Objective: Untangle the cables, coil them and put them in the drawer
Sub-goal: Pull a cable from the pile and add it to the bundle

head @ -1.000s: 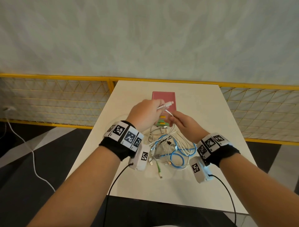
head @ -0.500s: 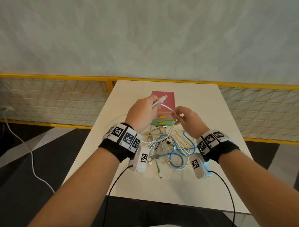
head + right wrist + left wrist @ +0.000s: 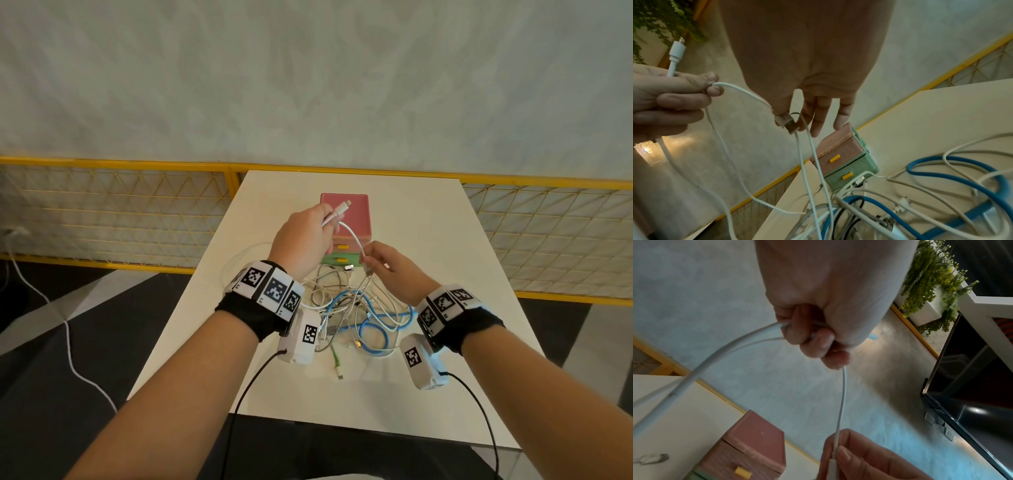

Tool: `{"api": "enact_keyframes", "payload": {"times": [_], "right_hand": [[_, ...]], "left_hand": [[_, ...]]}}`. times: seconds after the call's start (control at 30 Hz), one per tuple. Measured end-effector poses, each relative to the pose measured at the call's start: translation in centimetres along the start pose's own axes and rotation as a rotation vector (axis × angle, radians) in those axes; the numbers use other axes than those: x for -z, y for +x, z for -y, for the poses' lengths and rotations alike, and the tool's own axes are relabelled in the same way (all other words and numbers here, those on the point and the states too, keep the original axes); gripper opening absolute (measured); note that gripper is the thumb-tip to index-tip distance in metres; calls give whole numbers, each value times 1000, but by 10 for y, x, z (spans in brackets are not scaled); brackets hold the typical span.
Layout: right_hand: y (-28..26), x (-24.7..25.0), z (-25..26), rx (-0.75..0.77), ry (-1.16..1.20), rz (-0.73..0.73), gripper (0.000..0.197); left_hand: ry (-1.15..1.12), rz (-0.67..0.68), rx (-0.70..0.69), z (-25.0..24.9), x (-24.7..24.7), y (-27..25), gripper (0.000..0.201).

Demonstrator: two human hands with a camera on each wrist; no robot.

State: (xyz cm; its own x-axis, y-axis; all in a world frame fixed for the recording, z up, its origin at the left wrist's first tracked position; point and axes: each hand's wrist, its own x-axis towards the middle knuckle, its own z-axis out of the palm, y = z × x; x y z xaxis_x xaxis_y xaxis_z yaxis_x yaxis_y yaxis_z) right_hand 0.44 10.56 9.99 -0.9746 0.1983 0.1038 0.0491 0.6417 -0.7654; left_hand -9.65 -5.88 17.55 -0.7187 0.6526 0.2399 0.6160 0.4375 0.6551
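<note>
Head view: white cable's plug [image 3: 343, 208] points up-right, away from hands.

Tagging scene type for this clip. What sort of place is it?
Probably an indoor office, lobby or showroom space, not a home. Cues: a white table against a yellow mesh railing, a planter of hanging greenery, a big dark screen and a polished patterned floor.
</note>
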Motion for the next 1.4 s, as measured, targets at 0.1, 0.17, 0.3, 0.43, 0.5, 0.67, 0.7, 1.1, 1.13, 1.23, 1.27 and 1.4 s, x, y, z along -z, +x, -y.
{"api": "enact_keyframes", "payload": {"times": [0.1,0.17,0.3,0.43,0.5,0.67,0.7,1.1,1.13,1.23,1.27,1.4], "right_hand": [[-2,-1,3,18,19,-48,19],[-3,1,8,22,46,-79,18],[-4,14,36,102,150,-90,16],[-24,41,76,138,32,-140,14],[-43,59,90,200,-117,-218,11],[-98,87,118,208,-385,300,31],[-105,87,122,189,-400,367,34],[-95,46,142,267,243,197,12],[-99,43,138,234,233,219,13],[-108,33,124,109,126,219,21],[-110,30,121,76,88,206,23],[-111,21,110,107,-81,183,24]], "left_hand": [[9,-2,9,-1,-1,0,29],[15,10,5,-2,-2,0,29],[2,65,-63,-8,0,-3,15],[-286,-15,-110,-26,18,-12,24],[-429,-97,-99,-30,34,-12,12],[-584,-68,-171,-50,62,-21,47],[-567,-19,-202,-57,64,-25,48],[-569,194,-319,-104,57,-59,51],[-626,153,-303,-101,58,-58,52],[-714,51,-255,-91,63,-56,51],[-698,49,-243,-88,63,-57,48],[-750,98,-209,-83,53,-64,40]]}}
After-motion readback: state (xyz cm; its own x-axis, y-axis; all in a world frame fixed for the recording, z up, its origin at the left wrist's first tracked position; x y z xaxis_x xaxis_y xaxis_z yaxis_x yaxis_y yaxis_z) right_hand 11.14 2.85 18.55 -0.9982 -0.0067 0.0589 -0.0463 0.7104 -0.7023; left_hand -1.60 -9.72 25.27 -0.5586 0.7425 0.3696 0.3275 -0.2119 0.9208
